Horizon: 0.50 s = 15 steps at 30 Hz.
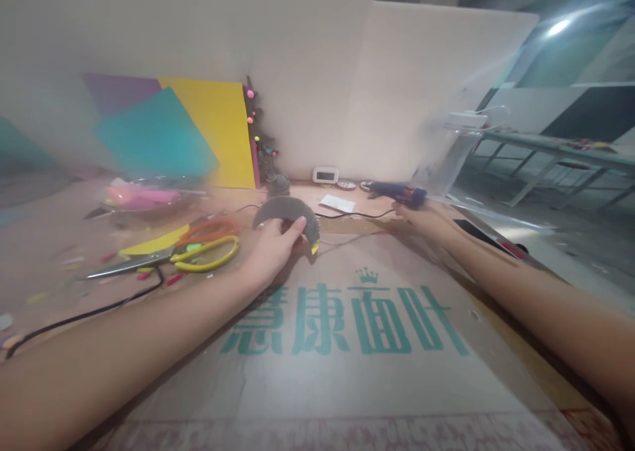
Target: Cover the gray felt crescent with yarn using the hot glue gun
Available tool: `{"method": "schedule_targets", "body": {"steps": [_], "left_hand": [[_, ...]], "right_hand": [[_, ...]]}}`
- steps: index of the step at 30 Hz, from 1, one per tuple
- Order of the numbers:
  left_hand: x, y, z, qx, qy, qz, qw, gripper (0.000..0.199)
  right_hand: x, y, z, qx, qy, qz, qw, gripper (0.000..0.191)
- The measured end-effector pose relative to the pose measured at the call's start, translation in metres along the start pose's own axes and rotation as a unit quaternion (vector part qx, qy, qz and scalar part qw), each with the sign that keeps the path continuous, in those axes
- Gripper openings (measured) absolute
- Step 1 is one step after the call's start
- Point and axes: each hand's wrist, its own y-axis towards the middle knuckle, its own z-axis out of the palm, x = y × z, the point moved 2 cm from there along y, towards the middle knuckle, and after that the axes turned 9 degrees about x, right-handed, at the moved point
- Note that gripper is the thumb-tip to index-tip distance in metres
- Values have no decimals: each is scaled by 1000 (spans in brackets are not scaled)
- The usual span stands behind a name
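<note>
Near the middle of the table, my left hand (pixel 278 243) is closed on a grey curved piece (pixel 285 207), thumb on top. The piece arches over the fingers and has a small yellow bit (pixel 315 246) at its right end. Farther right, my right hand (pixel 414 214) is at a dark blue glue gun (pixel 397 192), its fingers wrapped round the handle, partly blurred. The gun's nozzle points left. Left of my left hand lie scissors (pixel 208 254) with orange and yellow handles, beside a yellow strip (pixel 156 241).
Coloured sheets (pixel 208 127) lean on the wall beside a small decorated tree (pixel 260 140). A white clock (pixel 325 174), white paper (pixel 338 204) and a clear container (pixel 451 150) stand behind. Pink pieces (pixel 141 196) and a black cable (pixel 84 313) are left. Green characters (pixel 320 320) mark the work surface.
</note>
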Motion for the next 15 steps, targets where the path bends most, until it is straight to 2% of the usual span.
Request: {"method": "schedule_targets", "body": {"steps": [3,8,11,15], "left_hand": [[0,0,0,3,11,5,1000,44],[5,3,2,21,-26,4,999,44],[9,4,3,23,-29,12,999,43],[11,5,3,22,-12,20,999,44]], "right_hand": [[-10,4,5,-6,-9,22,1000,44],[-21,13,16,16,-24,-5,1000,39],[-24,14,19,37,-37,-36,998,38],[-23,15,20,67,-62,-84,992,45]]}}
